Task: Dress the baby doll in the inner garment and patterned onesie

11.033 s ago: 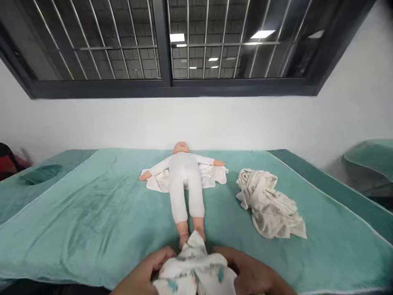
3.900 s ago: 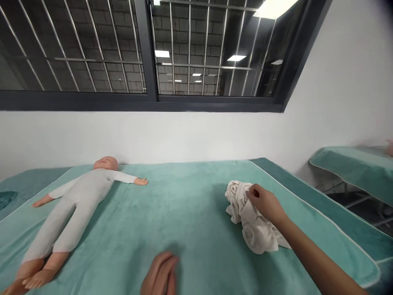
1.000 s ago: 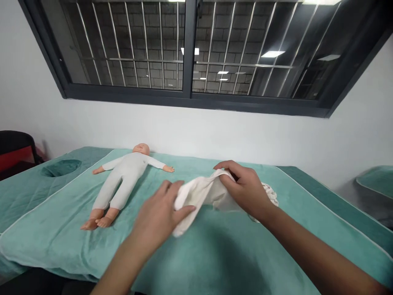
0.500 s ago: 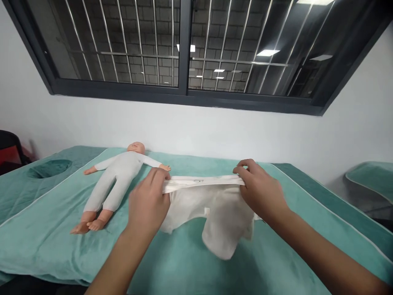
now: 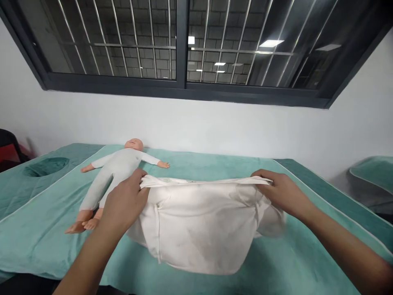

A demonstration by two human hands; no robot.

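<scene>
A white baby garment (image 5: 205, 229) hangs stretched between my two hands, its folded upper edge pulled nearly straight. My left hand (image 5: 127, 200) is closed on the left end of that edge, and my right hand (image 5: 281, 192) pinches the right end. Seams run down the cloth on both sides, and its lower part droops just over the green sheet. Beyond my left hand lies a baby doll (image 5: 121, 164) on its back in a white bodysuit, arms spread. My left forearm and hand hide part of its legs.
A green velvety sheet (image 5: 208, 164) covers the bed, with a round hollow (image 5: 47, 167) at its left end. Behind it rise a white wall (image 5: 215, 127) and a barred window (image 5: 181, 85). A black and red object (image 5: 9, 151) stands at far left, another green-covered surface (image 5: 373, 172) at right.
My hands have moved apart, the left one leftward and the right one rightward. The garment has spread wider between them and its body has dropped open.
</scene>
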